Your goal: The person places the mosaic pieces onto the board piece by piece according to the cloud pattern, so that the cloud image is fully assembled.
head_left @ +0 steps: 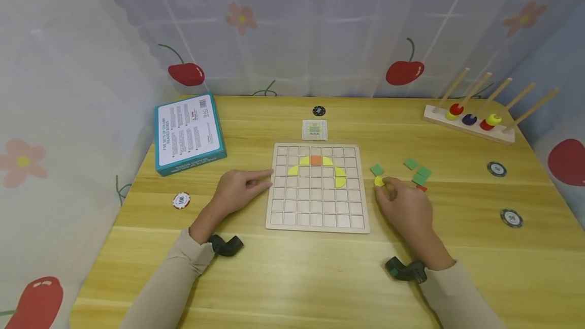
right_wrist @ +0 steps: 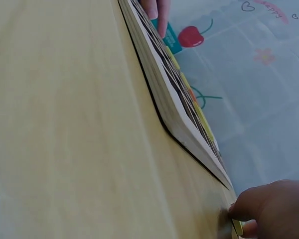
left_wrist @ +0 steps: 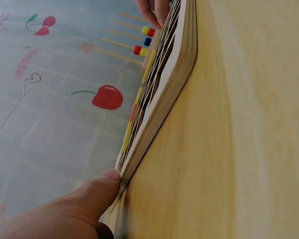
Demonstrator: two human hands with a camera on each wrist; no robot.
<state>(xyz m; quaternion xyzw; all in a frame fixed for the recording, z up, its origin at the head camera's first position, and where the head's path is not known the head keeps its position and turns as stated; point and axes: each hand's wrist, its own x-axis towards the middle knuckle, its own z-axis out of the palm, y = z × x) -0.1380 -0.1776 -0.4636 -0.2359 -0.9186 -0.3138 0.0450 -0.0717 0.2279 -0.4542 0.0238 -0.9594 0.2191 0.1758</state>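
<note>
A square wooden grid board [head_left: 303, 207] lies mid-table, with several yellow curved tiles [head_left: 340, 182] and one orange square tile [head_left: 316, 160] in its upper cells. At its left edge, my left hand [head_left: 237, 189] touches the rim with extended thumb and index finger; the thumb shows against that rim in the left wrist view. To the right of the board, my right hand [head_left: 408, 208] pinches a yellow curved tile [head_left: 379, 181] between thumb and fingers, close over the table. Green square tiles [head_left: 421, 175] and a partly hidden red tile [head_left: 421, 188] lie just beyond that hand.
Behind the board lie a small pattern card [head_left: 314, 130] and a black chip [head_left: 319, 110]. A teal box [head_left: 189, 133] stands at the back left, near a white-and-red chip [head_left: 181, 200]. A pegged bead stand [head_left: 470, 126] is at the back right; two chips [head_left: 511, 218] lie further forward.
</note>
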